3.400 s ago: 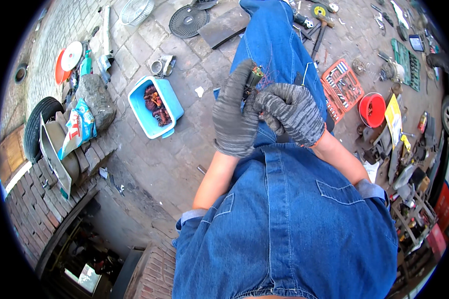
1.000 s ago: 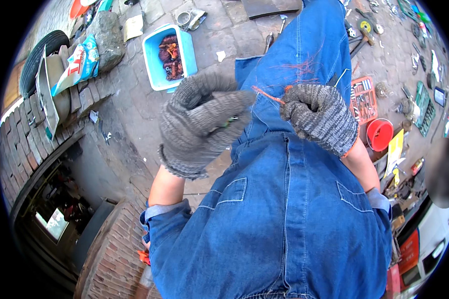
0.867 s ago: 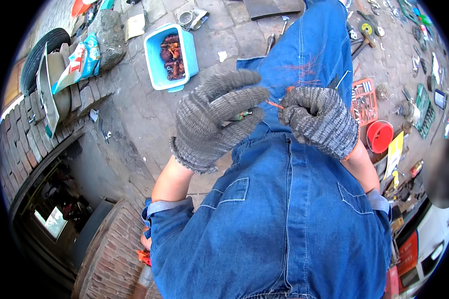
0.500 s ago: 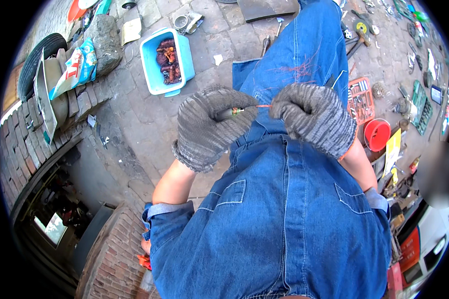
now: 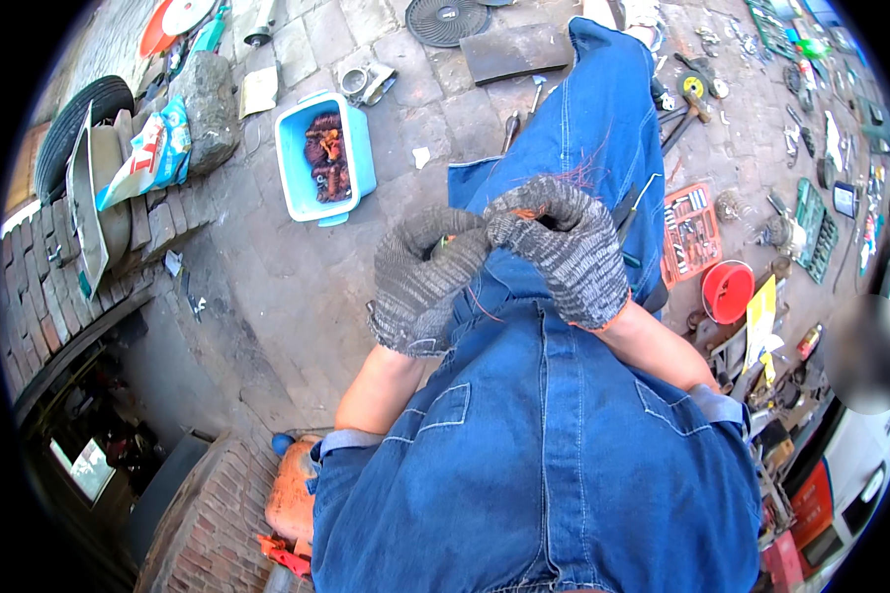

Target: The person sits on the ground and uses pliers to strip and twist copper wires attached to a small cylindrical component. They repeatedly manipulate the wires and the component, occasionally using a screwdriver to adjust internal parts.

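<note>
Grey knitted gloves cover both my hands, which meet fingertip to fingertip above my lap. My left hand [image 5: 420,287] is closed around a small part; only a greenish-yellow bit shows between thumb and fingers. Pinched in my right hand [image 5: 569,247] are thin copper wires [image 5: 585,176], whose loose reddish ends fan out past the knuckles. A fine strand also curls below the fingertips. To the left, a light blue plastic basin [image 5: 366,158] holds several dark copper wire coils [image 5: 328,148].
A hooked tool [image 5: 643,191] lies by my right thigh. Beyond it are an orange socket case [image 5: 692,232], a red bucket [image 5: 729,293], a hammer [image 5: 690,117] and scattered tools. On the left are a tyre [image 5: 64,133], a stone block [image 5: 211,119] and a brick edge.
My hands have come together, hiding the strand stretched between them. More loose wire shows around the right hand. The view has shifted, so the ground things sit a little differently.
</note>
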{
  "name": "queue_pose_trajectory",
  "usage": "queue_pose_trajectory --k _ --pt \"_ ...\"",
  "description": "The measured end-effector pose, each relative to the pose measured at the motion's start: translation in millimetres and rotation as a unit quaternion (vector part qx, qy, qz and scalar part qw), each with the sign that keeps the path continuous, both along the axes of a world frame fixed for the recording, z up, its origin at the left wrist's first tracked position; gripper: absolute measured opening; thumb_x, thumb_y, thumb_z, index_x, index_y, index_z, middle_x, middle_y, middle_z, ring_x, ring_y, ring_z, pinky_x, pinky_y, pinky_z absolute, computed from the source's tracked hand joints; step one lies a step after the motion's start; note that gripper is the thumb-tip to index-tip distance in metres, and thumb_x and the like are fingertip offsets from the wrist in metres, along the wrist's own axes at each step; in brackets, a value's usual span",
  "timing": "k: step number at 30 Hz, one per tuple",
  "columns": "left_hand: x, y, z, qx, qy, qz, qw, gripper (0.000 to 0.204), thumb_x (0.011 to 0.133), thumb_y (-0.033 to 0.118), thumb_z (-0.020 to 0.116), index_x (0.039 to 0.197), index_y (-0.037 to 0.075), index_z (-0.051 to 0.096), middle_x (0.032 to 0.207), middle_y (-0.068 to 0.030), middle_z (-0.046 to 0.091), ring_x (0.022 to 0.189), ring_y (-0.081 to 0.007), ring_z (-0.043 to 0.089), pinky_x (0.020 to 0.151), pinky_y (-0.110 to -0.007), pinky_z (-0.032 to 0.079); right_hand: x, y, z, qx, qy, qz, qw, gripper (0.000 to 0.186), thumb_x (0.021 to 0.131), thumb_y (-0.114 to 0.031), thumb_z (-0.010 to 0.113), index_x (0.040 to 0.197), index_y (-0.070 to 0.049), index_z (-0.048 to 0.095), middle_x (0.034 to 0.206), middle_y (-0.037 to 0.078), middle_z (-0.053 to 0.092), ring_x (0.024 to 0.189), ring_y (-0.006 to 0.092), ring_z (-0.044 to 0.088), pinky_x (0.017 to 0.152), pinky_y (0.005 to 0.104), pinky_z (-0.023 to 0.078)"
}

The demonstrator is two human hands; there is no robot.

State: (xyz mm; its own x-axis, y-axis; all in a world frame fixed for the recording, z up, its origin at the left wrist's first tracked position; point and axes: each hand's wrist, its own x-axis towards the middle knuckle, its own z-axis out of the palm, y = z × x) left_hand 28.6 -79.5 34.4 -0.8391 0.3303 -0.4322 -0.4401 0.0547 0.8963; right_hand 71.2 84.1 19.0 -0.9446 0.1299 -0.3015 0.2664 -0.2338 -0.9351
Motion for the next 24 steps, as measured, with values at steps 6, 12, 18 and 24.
queue_pose_trajectory --k 6,12,18,24 --pt "1 -4 -15 -0.007 -0.045 0.038 0.998 0.015 0.078 0.009 0.069 0.089 0.0 0.069 0.078 -0.0056 0.067 0.065 -0.0087 0.057 0.059 -0.023 0.046 -8 38 -14 -0.209 0.093 -0.267 0.936 0.024 0.086 -0.013 0.063 0.107 -0.002 0.059 0.094 0.004 0.061 0.076 0.0109 0.057 0.066 0.0211 0.047" --pt "-1 1 -15 0.049 -0.131 0.03 0.99 0.017 0.08 0.012 0.068 0.09 -0.001 0.068 0.074 -0.0045 0.064 0.06 -0.0096 0.054 0.054 -0.023 0.043 -4 38 5 -0.053 -0.016 -0.054 0.997 0.026 0.086 -0.008 0.062 0.111 0.0 0.058 0.094 0.006 0.064 0.079 0.0101 0.059 0.07 0.0226 0.049" --pt "3 9 -18 0.065 -0.14 -0.009 0.988 0.018 0.077 0.013 0.071 0.091 0.001 0.068 0.075 -0.004 0.065 0.061 -0.0087 0.054 0.053 -0.022 0.042 6 26 8 -0.088 -0.055 -0.021 0.994 0.019 0.083 -0.006 0.064 0.101 0.001 0.065 0.088 0.007 0.067 0.076 0.01 0.061 0.069 0.0233 0.05" --pt "2 21 -18 0.045 -0.164 -0.054 0.984 0.02 0.076 0.015 0.07 0.088 -0.001 0.067 0.071 -0.0052 0.062 0.058 -0.0104 0.054 0.052 -0.023 0.042 16 28 7 0.112 -0.047 -0.078 0.989 0.014 0.083 -0.004 0.063 0.096 0.0 0.065 0.083 0.006 0.067 0.073 0.0093 0.061 0.067 0.0235 0.051"
